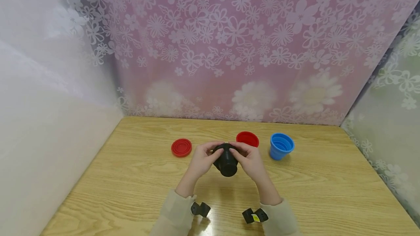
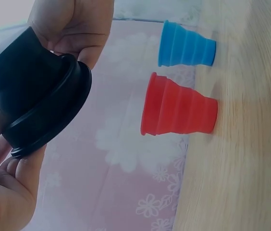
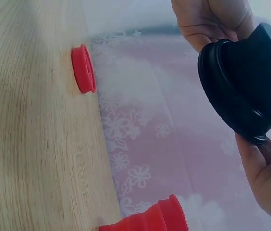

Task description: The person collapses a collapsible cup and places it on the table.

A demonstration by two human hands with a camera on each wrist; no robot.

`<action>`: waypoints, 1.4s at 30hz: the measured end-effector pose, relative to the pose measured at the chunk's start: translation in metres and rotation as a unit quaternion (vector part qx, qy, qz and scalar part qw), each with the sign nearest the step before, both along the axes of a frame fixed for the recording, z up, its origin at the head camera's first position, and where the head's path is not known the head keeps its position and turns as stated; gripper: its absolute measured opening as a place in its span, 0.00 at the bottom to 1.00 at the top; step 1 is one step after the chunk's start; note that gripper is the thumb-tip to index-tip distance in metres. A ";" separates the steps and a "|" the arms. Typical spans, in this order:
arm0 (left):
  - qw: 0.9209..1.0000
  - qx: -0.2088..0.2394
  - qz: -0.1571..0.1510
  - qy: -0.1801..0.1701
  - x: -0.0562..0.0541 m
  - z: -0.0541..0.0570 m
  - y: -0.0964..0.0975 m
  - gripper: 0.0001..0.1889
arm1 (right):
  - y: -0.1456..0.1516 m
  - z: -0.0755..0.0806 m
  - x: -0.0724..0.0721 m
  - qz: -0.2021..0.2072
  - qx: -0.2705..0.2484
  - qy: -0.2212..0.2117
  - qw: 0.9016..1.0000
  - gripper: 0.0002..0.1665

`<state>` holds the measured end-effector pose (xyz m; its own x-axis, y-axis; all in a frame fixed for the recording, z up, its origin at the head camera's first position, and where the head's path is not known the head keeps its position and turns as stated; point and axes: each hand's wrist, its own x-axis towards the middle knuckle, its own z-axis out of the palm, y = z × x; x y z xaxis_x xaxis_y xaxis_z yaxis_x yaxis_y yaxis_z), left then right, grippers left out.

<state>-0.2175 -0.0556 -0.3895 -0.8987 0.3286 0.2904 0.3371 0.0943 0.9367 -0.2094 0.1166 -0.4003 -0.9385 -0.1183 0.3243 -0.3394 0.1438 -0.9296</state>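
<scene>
Clock: head view, black cup at centre, 12 toward the pink backdrop (image 1: 210, 39).
Black cup (image 1: 228, 166): lifted off the counter (image 1: 328, 181), tilted, base toward 6, mouth turned away; inside hidden, contents can't tell. Stepped wall; flared rim plain in both wrist views.
Left hand (image 1: 201, 158): at 9, gripping the black cup, thumb on the wall, fingers round the rim.
Right hand (image 1: 252, 160): at 3, same grip mirrored. Hands near each other, cup between.
Red standing cup (image 1: 247, 138): between 1 and 2, upright, extended, mouth up; red inner wall visible, lower part hidden behind the right hand. Ribbed outside per left wrist view.
Blue cup (image 1: 281, 147): between 2 and 3, upright, extended, mouth up; stepped blue inner walls visible. Just beside the red standing cup, apart.
Collapsed red cup (image 1: 181, 147): between 9 and 10, flat on the counter, concentric rings facing up. Well apart from the blue cup.
Wrist units: black, one on each cuff, left (image 1: 200, 209) near 7, right (image 1: 255, 215) near 5.
</scene>
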 end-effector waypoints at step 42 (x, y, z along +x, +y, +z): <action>0.983 0.129 -0.083 -0.098 -0.010 -0.013 -0.005 0.11 | 0.007 0.003 -0.002 0.042 -0.104 -0.054 0.992 0.19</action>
<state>-0.2278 -0.0604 -0.4030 -0.8862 0.4129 0.2103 0.1389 -0.1961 0.9707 -0.2110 0.1234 -0.3974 -0.9590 -0.1383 0.2474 -0.2381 -0.0803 -0.9679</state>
